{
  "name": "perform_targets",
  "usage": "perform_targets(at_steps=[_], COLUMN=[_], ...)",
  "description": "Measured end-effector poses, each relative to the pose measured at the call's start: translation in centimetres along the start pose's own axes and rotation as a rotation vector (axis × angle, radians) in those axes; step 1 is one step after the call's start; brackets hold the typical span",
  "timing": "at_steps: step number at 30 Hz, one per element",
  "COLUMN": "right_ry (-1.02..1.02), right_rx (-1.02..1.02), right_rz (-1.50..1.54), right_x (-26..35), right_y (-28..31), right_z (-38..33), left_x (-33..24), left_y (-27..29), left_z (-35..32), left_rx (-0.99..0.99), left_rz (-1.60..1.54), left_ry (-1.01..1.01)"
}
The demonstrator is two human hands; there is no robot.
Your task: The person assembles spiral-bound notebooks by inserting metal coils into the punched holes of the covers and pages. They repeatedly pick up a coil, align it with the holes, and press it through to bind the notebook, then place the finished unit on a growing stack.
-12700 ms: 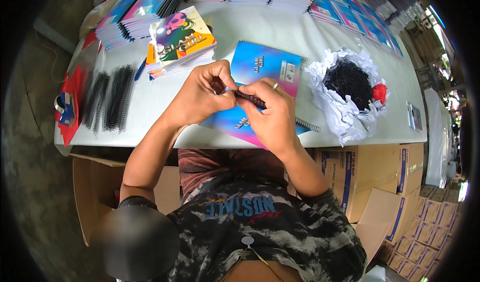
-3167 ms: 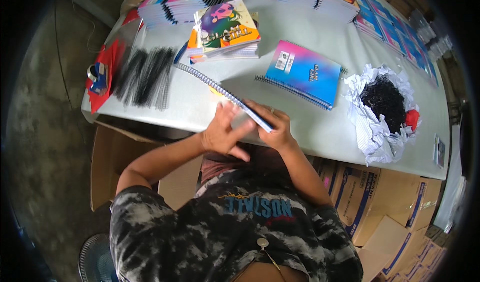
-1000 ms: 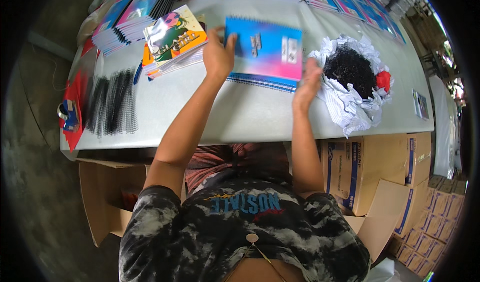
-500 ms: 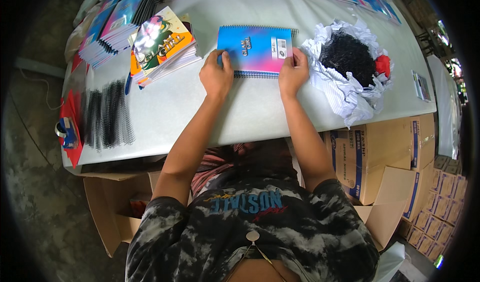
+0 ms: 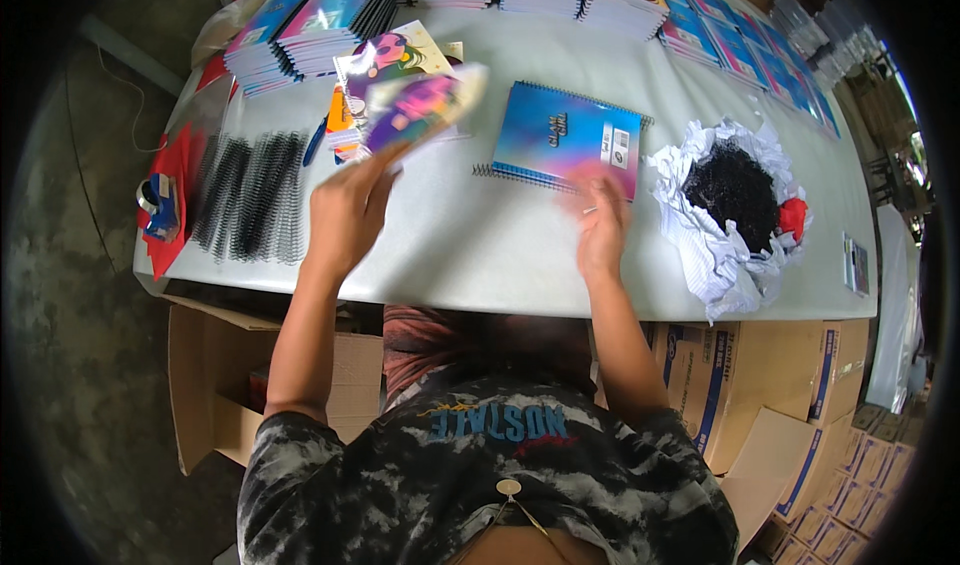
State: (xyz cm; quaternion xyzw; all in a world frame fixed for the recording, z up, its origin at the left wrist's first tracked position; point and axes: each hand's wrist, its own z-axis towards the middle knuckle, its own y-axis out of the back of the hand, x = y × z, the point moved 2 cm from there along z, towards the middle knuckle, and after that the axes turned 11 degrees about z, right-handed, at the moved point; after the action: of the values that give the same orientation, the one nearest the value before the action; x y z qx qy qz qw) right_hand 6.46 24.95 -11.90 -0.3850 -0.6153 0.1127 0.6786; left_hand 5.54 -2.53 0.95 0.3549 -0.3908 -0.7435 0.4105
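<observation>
Purple booklet [image 5: 420, 108] pinched in left hand's [image 5: 345, 215] grip.

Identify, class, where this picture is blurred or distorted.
Head view: the colourful booklet in the left hand is smeared by motion; the right hand is slightly soft; the table edge bows from fisheye distortion, and the corners are black.
</observation>
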Motion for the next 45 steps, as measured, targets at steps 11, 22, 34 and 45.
perform_targets(at_steps=[11,22,34,45], right_ry=[0.027,0.006,0.313,0.293], right_rx=[0.677,0.723,0.778,0.663], right_rz=[-0.286,-0.41,-0.588,-0.524], right_x=[6.7,2.9,3.9,3.3], right_y=[-6.9,-5.8,-5.7,-4.7], right_z=[-2.9,-3.8,-2.9,-2.1], left_x=[1.8,1.4,18.4,4.5], left_y=[-0.8,-9.3,-3.1,-0.6], left_z=[-4.3,-6.6,-3.3,-1.7], left_rx=[0.151,0.01,-0.071,0.329], left_rz=[-1.483,-0.495,0.502,-0.656], left_ry=[0.244,0.289,0.751,0.284])
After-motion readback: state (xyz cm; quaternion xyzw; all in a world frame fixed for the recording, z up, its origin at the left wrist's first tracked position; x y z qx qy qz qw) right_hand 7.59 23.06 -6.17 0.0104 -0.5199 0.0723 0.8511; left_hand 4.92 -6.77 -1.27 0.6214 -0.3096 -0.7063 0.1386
